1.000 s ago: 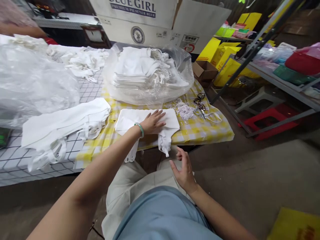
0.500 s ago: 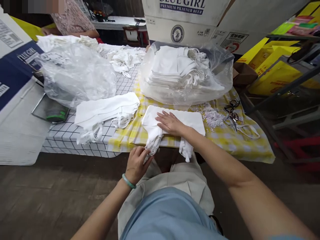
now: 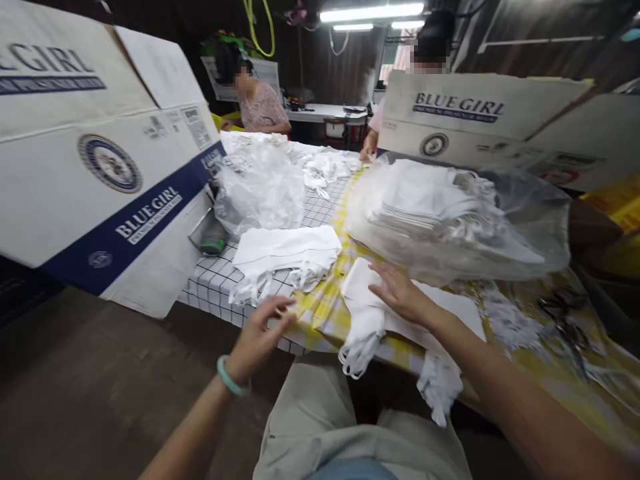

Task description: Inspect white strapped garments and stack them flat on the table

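Note:
My right hand [image 3: 403, 293] lies with fingers spread on a folded stack of white strapped garments [image 3: 453, 303] at the table's front edge. Its straps [image 3: 360, 350] dangle in bunches over the edge. My left hand [image 3: 260, 330], with a pale green bangle at the wrist, hovers in front of the table, thumb and fingers apart around nothing. Just beyond it lies a second white strapped garment pile [image 3: 287, 250], straps toward me. Behind my right hand, a clear plastic bag [image 3: 525, 260] holds a thick stack of similar white garments [image 3: 425, 190].
A cardboard box [image 3: 165, 153] stands at the left, another [image 3: 450, 107] behind the bag. Scissors [image 3: 570, 333] and white scraps [image 3: 510, 320] lie at the right. A crumpled plastic bag [image 3: 260, 193] sits farther back. Two people [image 3: 263, 103] are across the table.
My left hand has let go of the hanging straps and moved left and up from them. My right hand stays on the stack. The view has swung left and up.

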The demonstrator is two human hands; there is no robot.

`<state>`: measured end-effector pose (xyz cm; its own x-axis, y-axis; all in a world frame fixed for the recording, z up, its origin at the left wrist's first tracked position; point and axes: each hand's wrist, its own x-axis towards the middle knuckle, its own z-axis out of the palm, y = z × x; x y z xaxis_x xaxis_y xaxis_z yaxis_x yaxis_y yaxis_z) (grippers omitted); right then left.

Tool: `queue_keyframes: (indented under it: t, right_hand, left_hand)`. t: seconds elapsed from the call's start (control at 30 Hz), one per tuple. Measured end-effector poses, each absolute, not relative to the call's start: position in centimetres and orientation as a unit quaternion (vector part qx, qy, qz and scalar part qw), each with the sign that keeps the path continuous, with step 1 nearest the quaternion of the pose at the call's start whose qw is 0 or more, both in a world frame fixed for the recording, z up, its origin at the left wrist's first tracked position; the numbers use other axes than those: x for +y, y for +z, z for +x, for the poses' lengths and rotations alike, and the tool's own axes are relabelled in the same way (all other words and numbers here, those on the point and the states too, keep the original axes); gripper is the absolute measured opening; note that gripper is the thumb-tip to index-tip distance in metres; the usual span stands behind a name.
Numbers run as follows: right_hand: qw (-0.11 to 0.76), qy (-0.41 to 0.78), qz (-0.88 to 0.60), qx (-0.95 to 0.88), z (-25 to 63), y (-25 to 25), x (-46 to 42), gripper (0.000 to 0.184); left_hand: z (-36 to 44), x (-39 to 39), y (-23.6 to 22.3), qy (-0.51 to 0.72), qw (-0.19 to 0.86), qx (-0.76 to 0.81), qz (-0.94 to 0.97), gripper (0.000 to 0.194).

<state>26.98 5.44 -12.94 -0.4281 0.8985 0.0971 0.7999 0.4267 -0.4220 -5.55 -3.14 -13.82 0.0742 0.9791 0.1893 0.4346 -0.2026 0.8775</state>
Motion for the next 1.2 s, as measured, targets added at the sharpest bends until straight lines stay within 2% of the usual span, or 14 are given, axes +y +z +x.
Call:
queue_keyframes:
  t: [0.07, 0.1, 0.17, 0.27, 0.33, 0.43, 0.57, 0.7, 0.83, 0.93, 1.03, 1.13, 1.2]
  right_hand:
    - [0.230, 0.132, -0.508, -0.820, 24.4, -12.0, 8.7, 0.043]
    - [0.239, 0.132, -0.519, -0.810, 22.7, -11.8, 10.5, 0.037]
    - [0.204, 0.149, -0.576, -0.777, 19.3, -11.7, 14.3, 0.029]
    - [0.136, 0.158, -0.658, -0.723, 15.1, -12.7, 19.2, 0.028]
    - [0.120, 0.150, -0.681, -0.706, 13.4, -13.6, 21.4, 0.033]
    - [0.107, 0.133, -0.699, -0.695, 12.2, -14.4, 22.9, 0.036]
    - [0.119, 0.103, -0.694, -0.702, 11.5, -14.5, 22.7, 0.022]
    - [0.145, 0.060, -0.669, -0.726, 11.2, -14.7, 22.5, 0.024]
    - [0.138, 0.069, -0.672, -0.724, 11.2, -15.0, 23.0, 0.032]
    - [0.147, 0.071, -0.679, -0.716, 11.2, -15.0, 23.5, 0.034]
    - [0.160, 0.057, -0.667, -0.725, 11.0, -14.9, 23.7, 0.032]
    - [0.170, 0.048, -0.650, -0.739, 10.6, -14.8, 23.9, 0.032]
    - [0.149, 0.083, -0.649, -0.741, 10.3, -14.7, 24.1, 0.032]
  left_hand:
    - [-9.9, 1.3, -12.5, 0.438, 0.207, 0.625, 0.612, 0.031]
    - [-12.0, 3.7, -12.2, 0.423, 0.147, 0.673, 0.588, 0.032]
    - [-15.2, 8.4, -12.1, 0.330, 0.064, 0.754, 0.565, 0.032]
    - [-17.6, 13.6, -13.4, 0.150, 0.034, 0.813, 0.562, 0.034]
    - [-18.1, 15.4, -14.6, 0.090, 0.035, 0.819, 0.566, 0.035]
    - [-18.3, 16.2, -16.0, 0.118, 0.011, 0.809, 0.576, 0.032]
    - [-18.9, 16.6, -16.6, 0.200, 0.037, 0.806, 0.556, 0.023]
    - [-19.2, 17.5, -16.5, 0.238, 0.078, 0.822, 0.512, 0.038]
    - [-19.4, 18.4, -15.9, 0.258, 0.116, 0.839, 0.465, 0.047]
    - [-19.4, 18.7, -15.1, 0.266, 0.136, 0.836, 0.461, 0.032]
    - [-19.1, 18.7, -14.9, 0.253, 0.081, 0.832, 0.487, 0.017]
    - [-18.8, 18.7, -15.4, 0.230, -0.004, 0.813, 0.535, 0.018]
    - [-18.6, 18.8, -15.7, 0.217, -0.015, 0.800, 0.559, 0.016]
